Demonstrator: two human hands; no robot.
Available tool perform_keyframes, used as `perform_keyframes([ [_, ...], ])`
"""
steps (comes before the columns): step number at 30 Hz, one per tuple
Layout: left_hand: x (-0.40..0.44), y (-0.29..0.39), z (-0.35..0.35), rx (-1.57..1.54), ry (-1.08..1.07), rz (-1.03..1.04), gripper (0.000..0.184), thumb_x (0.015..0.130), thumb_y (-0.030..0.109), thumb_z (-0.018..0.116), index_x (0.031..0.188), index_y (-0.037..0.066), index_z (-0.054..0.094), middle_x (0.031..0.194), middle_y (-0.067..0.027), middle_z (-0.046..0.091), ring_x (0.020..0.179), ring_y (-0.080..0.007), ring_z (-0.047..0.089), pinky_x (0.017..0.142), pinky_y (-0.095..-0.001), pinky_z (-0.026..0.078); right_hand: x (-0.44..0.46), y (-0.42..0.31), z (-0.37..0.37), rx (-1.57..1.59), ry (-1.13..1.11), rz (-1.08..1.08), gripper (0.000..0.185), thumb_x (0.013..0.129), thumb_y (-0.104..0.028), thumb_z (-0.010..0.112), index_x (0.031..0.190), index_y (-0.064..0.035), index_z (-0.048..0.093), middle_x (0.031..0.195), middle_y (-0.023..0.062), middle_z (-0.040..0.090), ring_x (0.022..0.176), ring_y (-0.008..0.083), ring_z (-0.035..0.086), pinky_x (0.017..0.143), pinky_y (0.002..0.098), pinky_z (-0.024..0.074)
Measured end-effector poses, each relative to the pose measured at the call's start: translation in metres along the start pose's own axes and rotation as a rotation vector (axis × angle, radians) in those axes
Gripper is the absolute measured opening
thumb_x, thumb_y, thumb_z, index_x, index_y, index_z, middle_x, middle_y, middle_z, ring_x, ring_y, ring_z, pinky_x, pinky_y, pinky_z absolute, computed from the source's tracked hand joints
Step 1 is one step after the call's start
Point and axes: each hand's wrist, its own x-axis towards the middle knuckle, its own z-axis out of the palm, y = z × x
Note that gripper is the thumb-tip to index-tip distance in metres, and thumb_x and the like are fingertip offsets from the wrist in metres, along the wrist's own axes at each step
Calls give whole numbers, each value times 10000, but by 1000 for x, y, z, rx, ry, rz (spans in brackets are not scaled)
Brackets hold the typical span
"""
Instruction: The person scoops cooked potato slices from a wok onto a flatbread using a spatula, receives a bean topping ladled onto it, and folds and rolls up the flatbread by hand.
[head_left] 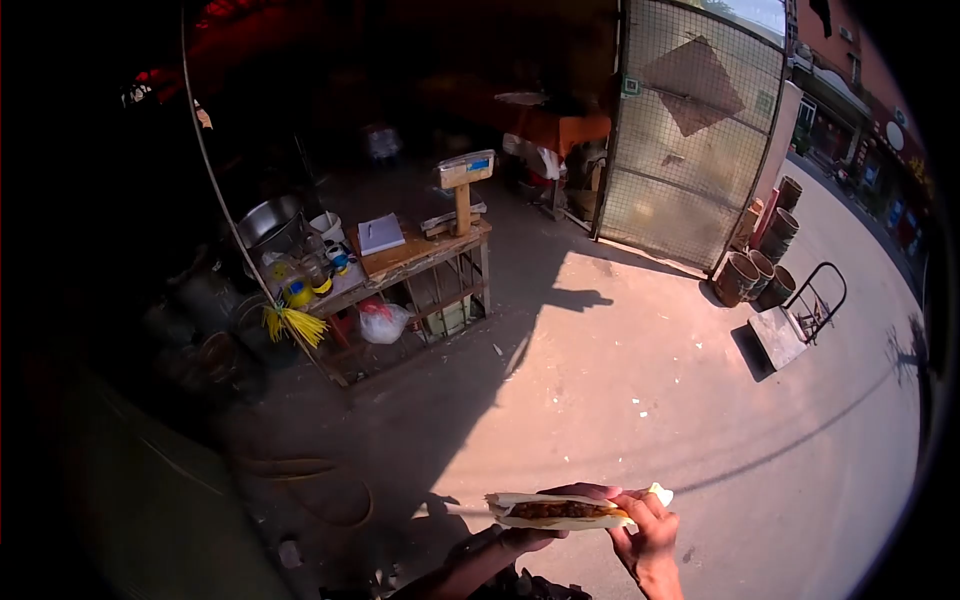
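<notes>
A long pale piece of folded bread with a dark brown filling, or a split corn husk around something dark, is held low in the head view; I cannot tell which. This pale folded item (575, 513) lies nearly level, its open side facing up. My left hand (530, 541) is closed around it from below, with fingers showing along its far side. My right hand (648, 530) grips its right end between thumb and fingers. A small pale flap sticks out above the right fingers.
A wooden table (430, 262) bears a scale (466, 185), a notebook (380, 234) and bottles. A mesh-covered gate (690, 140) stands open at the back right. Several rusty cylinders (738, 278) and a platform trolley (780, 335) stand on the sunlit pavement. A hose (330, 500) curves across the shaded ground.
</notes>
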Motion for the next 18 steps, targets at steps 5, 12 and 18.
perform_keyframes([
  [5,116,-7,-55,-43,-77,-47,433,1009,296,590,1355,37,556,1475,-194,495,1441,-381,396,1181,-542,357,101,42,-10,53,16,60,473,665,86,697,1125,-24,695,1077,190,690,873,369,718,757,362,587],
  [12,270,-31,-141,-120,-116,-42,348,1027,204,545,1324,24,570,1459,-179,511,1443,-369,397,1179,-541,378,251,134,4,-10,1,39,519,626,132,660,1112,-45,701,1083,178,695,902,366,720,773,378,589],
  [18,402,-30,-206,-60,45,37,365,1019,186,554,1349,30,571,1475,-199,502,1440,-369,403,1175,-536,379,411,220,8,27,-109,-82,575,649,104,704,1186,-101,691,1143,155,686,940,365,716,762,405,617],
])
